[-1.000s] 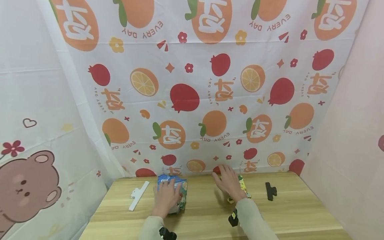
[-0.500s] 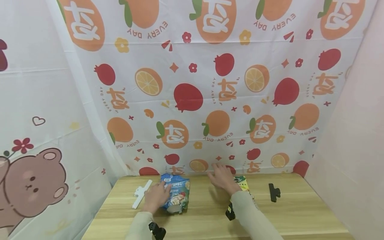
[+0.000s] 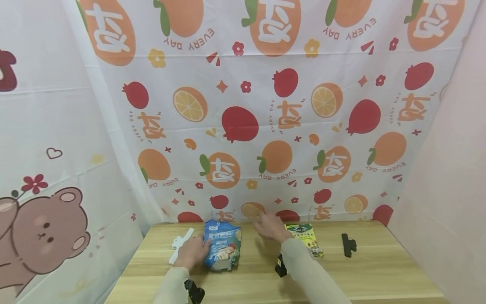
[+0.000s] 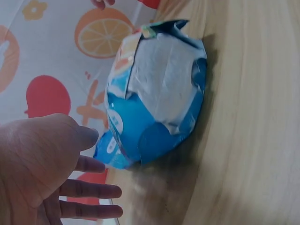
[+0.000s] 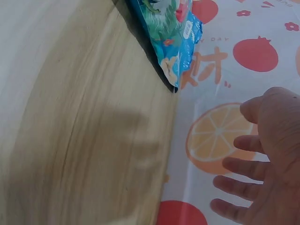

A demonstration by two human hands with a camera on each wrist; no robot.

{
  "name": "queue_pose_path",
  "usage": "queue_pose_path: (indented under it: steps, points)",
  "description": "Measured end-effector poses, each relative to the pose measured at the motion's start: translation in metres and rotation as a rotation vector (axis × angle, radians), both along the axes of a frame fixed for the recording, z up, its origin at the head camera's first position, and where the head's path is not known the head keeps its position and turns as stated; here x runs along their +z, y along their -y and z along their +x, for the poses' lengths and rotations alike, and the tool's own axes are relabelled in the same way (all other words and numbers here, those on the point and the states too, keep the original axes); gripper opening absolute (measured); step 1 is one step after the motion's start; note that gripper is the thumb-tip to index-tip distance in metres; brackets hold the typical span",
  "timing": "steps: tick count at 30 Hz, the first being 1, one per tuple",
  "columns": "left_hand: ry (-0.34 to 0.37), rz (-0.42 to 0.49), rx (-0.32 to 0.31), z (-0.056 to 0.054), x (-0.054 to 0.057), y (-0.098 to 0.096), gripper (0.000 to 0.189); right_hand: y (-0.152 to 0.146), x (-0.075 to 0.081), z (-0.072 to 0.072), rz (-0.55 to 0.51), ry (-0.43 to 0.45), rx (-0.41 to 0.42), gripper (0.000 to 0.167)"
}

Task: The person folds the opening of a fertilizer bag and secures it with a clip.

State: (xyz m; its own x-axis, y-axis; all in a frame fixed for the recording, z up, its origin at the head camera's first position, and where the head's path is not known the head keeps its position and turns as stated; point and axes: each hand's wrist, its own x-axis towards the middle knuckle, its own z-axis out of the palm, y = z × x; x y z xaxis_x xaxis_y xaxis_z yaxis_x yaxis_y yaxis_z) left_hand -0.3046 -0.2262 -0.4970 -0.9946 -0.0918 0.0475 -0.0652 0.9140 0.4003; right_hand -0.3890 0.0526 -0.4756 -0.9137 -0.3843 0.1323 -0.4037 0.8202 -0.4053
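Observation:
A blue snack-style bag (image 3: 223,247) with a crumpled end stands on the wooden table. Just left of it is my left hand (image 3: 193,251), fingers extended; in the left wrist view the hand (image 4: 42,164) holds nothing, beside the bag (image 4: 157,89). Partly covered by that hand is a white bag clip (image 3: 183,240). My right hand (image 3: 271,228) hovers between the blue bag and a yellow-green bag (image 3: 303,236). Its fingers are spread and hold nothing in the right wrist view, where the hand (image 5: 269,164) is apart from the blue bag (image 5: 168,42).
A black bag clip (image 3: 348,245) lies to the right on the wooden table (image 3: 364,274). A fruit-print cloth (image 3: 243,160) hangs directly behind the table's back edge. Pale cloths hang at the left (image 3: 49,160) and right (image 3: 448,202).
My left hand has come off the blue bag and moved left, beside it. My right hand has moved left off the yellow-green bag, which now shows more. The view has shifted slightly.

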Motion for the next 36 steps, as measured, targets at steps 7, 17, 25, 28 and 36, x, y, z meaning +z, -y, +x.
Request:
queue_pose_path:
  steps: [7, 17, 25, 28, 36]
  points:
    - [0.02, 0.049, 0.013, -0.005, -0.005, 0.007, 0.033, 0.009, -0.009, -0.005, -0.055, 0.185, 0.001, 0.041]
    - [-0.042, 0.105, -0.044, -0.013, -0.013, 0.007, 0.025, 0.025, -0.017, -0.002, -0.125, 0.282, 0.047, 0.039]
    - [-0.026, 0.145, -0.052, -0.015, -0.013, 0.008, 0.021, 0.034, -0.027, 0.006, -0.157, 0.303, 0.062, 0.026]
    - [-0.023, 0.166, -0.053, -0.015, -0.013, 0.009, 0.025, 0.038, -0.029, 0.009, -0.203, 0.332, 0.067, 0.023]
    - [-0.022, 0.23, -0.063, -0.017, -0.014, 0.011, 0.029, 0.048, -0.034, 0.012, -0.403, 0.501, 0.036, 0.023]
